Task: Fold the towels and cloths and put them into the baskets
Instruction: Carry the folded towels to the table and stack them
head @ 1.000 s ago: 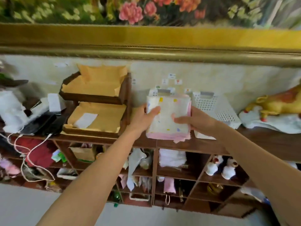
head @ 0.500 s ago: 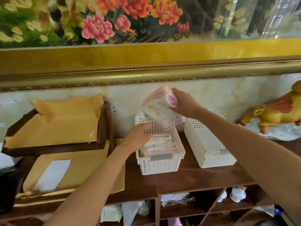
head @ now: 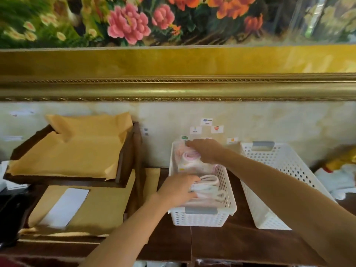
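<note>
Your right hand (head: 207, 151) reaches in from the right, forearm stretched across the gap between the 2 baskets, palm down over the far end of the left basket (head: 227, 189). Its fingers curl over the pink-and-white folded cloth (head: 190, 158) at the back of that basket, clamped on its top edge. Your left hand (head: 178, 189) comes up from below-left, wrist over the basket's left rim, fingers bent round the stack of folded cloths (head: 209, 186) in the near half; it grips them from the left side.

Cloths: all inside the left basket. I can't get an exact count; the folds blur together. The right basket (head: 285, 170) stands just beside it, apart, angled slightly, and no cloth is visible in it. Both baskets are white, perforated, each with a grey handle insert, and both sit on the dark wooden shelf top (head: 212, 243).

Labels: about 5 small stickers (head: 216, 129) on the wall behind the left basket, with coloured icons; the text is too small to read.

Left of the baskets: 1 two-tier wooden tray (head: 133, 151) lined with yellow paper, with 1 white sheet (head: 65, 207) on the lower tier. Above: 1 gold-framed flower painting (head: 173, 81).
</note>
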`<state>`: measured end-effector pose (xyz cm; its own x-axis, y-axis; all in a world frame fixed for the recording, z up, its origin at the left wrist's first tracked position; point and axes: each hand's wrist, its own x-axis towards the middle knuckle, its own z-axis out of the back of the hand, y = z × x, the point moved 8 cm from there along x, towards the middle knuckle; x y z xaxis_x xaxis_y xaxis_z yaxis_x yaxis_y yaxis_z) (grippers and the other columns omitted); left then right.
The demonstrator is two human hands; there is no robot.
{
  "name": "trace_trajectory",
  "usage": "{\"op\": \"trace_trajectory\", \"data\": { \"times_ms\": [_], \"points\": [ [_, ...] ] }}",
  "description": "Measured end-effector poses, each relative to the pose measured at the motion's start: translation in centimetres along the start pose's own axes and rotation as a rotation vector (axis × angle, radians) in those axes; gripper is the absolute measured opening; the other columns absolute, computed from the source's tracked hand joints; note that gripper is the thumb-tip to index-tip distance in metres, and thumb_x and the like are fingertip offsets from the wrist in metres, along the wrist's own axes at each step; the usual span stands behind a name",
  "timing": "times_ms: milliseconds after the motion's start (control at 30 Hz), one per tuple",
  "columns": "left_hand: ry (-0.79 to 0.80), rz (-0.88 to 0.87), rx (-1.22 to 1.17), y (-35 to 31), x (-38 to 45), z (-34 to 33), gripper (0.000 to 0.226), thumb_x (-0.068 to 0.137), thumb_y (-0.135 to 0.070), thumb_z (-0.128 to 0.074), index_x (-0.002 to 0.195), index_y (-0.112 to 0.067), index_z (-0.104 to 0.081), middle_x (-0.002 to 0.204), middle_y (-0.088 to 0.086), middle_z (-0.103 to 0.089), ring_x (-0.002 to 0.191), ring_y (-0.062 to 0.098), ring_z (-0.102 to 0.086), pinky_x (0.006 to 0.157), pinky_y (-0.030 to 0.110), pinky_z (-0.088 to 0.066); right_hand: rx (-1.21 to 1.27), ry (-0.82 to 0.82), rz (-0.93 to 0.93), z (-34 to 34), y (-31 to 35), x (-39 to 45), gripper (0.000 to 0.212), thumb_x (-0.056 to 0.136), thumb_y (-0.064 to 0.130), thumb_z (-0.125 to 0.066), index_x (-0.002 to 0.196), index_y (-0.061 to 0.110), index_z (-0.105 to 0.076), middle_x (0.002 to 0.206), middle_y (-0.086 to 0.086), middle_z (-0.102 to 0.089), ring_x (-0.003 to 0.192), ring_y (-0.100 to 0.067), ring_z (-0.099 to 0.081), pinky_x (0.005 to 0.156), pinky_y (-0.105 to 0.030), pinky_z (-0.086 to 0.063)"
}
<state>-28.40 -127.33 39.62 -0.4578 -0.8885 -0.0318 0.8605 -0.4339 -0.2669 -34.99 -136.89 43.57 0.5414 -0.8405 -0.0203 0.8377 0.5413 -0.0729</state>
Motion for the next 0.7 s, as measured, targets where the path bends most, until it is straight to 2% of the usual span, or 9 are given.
{"op": "trace_trajectory", "data": {
  "times_ms": [100,200,300,400,433,533,567,633,700],
  "points": [
    [-0.021,0.01,-0.008,0.3,-0.3,0.1,0.048,0.091,-0.035,-0.061,0.137,-0.034,-0.049,0.138,-0.007,-0.053,0.123,0.015,-0.051,0.091,0.03,-0.045,-0.053,0.049,0.037,-1.8,1.2,-0.1,0.044,0.089,0.0,-0.051,0.13,0.014,-0.043,0.118,-0.003,-0.059,0.109,-0.023,-0.06,0.072,-0.028,-0.046],
    [-0.026,0.013,-0.018,0.4,-0.7,-0.2,0.047,0.093,-0.035,-0.059,0.139,-0.035,-0.047,0.143,-0.008,-0.049,0.129,0.014,-0.045,0.1,0.031,-0.041,0.028,0.121,0.04,-4.3,1.5,-0.2,0.051,0.085,0.021,-0.066,0.13,0.013,-0.045,0.116,-0.005,-0.062,0.105,-0.025,-0.062,0.083,-0.034,-0.053],
    [-0.04,0.051,-0.035,0.9,-0.9,-0.4,0.046,0.093,-0.036,-0.059,0.137,-0.038,-0.048,0.141,-0.008,-0.052,0.128,0.015,-0.048,0.1,0.034,-0.043,0.157,0.229,0.025,-5.6,1.3,-0.1,0.05,0.082,0.012,-0.067,0.129,0.01,-0.049,0.116,-0.004,-0.062,0.11,-0.024,-0.057,0.09,-0.028,-0.047],
    [-0.071,0.063,-0.023,0.9,-1.2,-0.6,0.044,0.093,-0.036,-0.059,0.136,-0.04,-0.049,0.139,-0.006,-0.054,0.126,0.017,-0.05,0.099,0.037,-0.045,0.219,0.314,0.046,-5.7,1.3,-0.5,0.02,0.08,0.011,-0.069,0.095,0.015,-0.057,0.088,0.004,-0.055,0.092,-0.018,-0.052,0.076,-0.018,-0.038],
    [-0.083,0.058,-0.001,0.8,-1.2,-0.6,0.043,0.094,-0.035,-0.058,0.136,-0.039,-0.049,0.139,-0.006,-0.053,0.126,0.017,-0.049,0.099,0.037,-0.045,0.237,0.307,0.047,-5.6,1.2,-0.7,0.019,0.079,0.011,-0.069,0.087,0.02,-0.055,0.085,0.006,-0.054,0.091,-0.017,-0.05,0.073,-0.019,-0.037],
    [-0.106,0.048,0.08,0.4,-1.2,-0.5,0.041,0.096,-0.034,-0.055,0.136,-0.039,-0.05,0.139,-0.006,-0.053,0.125,0.016,-0.05,0.096,0.034,-0.047,0.322,0.263,0.064,-5.3,1.3,-1.4,0.023,0.08,0.01,-0.067,0.094,0.025,-0.056,0.098,0.002,-0.057,0.094,-0.015,-0.047,0.08,-0.024,-0.036],
    [-0.092,0.046,0.091,0.3,-1.1,-0.5,0.04,0.096,-0.034,-0.055,0.135,-0.039,-0.051,0.138,-0.006,-0.054,0.123,0.017,-0.051,0.095,0.034,-0.047,0.348,0.281,0.081,-5.5,1.6,-1.8,0.024,0.082,0.01,-0.064,0.088,0.029,-0.051,0.093,0.004,-0.056,0.09,-0.015,-0.048,0.078,-0.023,-0.035],
    [-0.08,0.027,0.079,0.1,-1.1,-0.1,0.034,0.094,-0.036,-0.057,0.129,-0.038,-0.058,0.131,-0.007,-0.059,0.117,0.016,-0.055,0.092,0.033,-0.049,0.361,0.34,0.108,-6.1,2.0,-2.3,0.019,0.087,0.01,-0.057,0.083,0.024,-0.045,0.084,0.006,-0.052,0.081,-0.015,-0.047,0.072,-0.023,-0.035],
    [-0.232,0.007,-0.021,0.3,-1.3,1.8,0.027,0.094,-0.037,-0.058,0.118,-0.034,-0.067,0.125,-0.01,-0.063,0.114,0.012,-0.057,0.089,0.027,-0.048,0.433,0.401,0.1,-6.2,1.9,-2.9,0.017,0.089,0.008,-0.054,0.092,0.025,-0.049,0.088,0.007,-0.054,0.08,-0.011,-0.048,0.075,-0.022,-0.039]
  ]
}}
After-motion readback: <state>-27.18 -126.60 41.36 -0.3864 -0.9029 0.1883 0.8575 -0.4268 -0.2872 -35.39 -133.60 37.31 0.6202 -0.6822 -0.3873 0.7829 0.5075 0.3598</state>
